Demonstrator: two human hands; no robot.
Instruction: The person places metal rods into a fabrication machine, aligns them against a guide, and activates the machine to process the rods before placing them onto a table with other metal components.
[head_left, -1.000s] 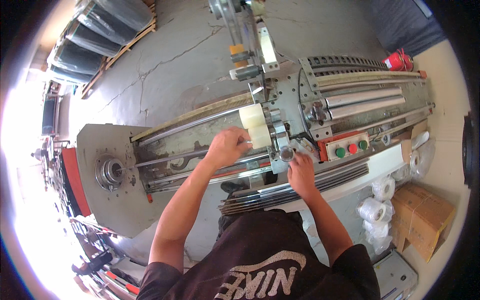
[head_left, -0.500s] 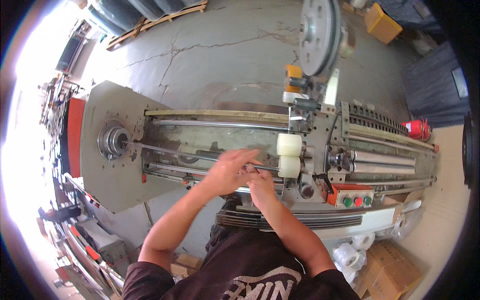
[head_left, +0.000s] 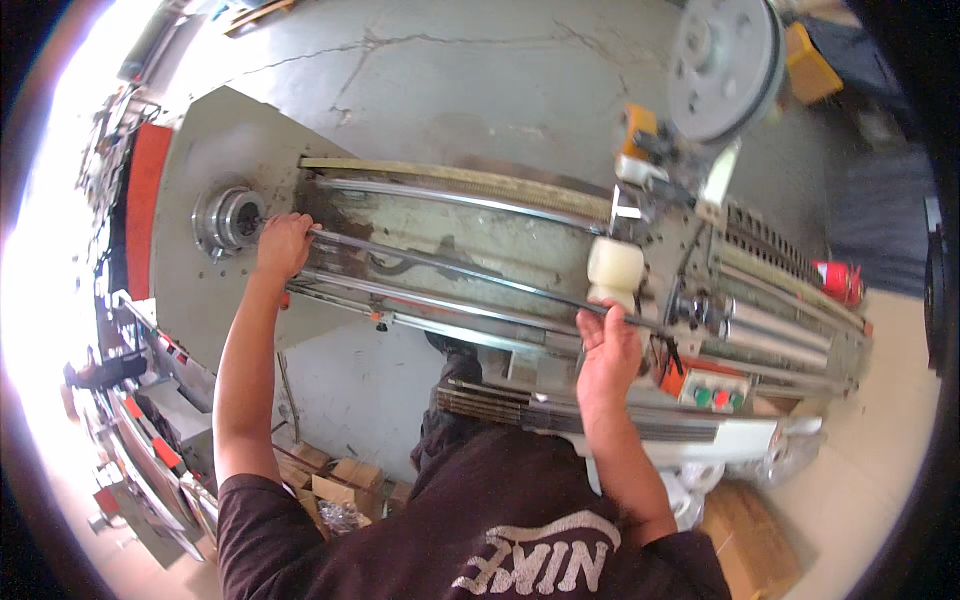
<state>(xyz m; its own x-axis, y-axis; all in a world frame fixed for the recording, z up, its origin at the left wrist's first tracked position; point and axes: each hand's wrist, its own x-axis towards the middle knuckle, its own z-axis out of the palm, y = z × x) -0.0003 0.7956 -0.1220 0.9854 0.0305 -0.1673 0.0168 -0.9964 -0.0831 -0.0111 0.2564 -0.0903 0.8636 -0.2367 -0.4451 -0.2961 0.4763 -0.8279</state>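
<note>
A long thin metal rod (head_left: 450, 264) spans the machine at a slant, from the round chuck (head_left: 238, 218) on the left to the white rollers (head_left: 615, 262). My left hand (head_left: 286, 246) is closed round the rod just beside the chuck, covering part of that end. Near the rollers, my right hand (head_left: 608, 355) has its palm turned up and its fingers curled at the rod. The rod's right end passes in front of the lower roller, which my fingers and the rod partly hide.
Polished guide rails (head_left: 470, 205) run along the bed. A grey wheel (head_left: 722, 70) rises at the far right. A control box with coloured buttons (head_left: 715, 392) sits near right, behind several dark rods (head_left: 620, 420) on a ledge. Cardboard boxes (head_left: 345, 485) stand on the floor.
My hands were together near the rollers and are now far apart. The left moved along the rod to the chuck, the right moved rightward. The rod's right end now reaches past the rollers.
</note>
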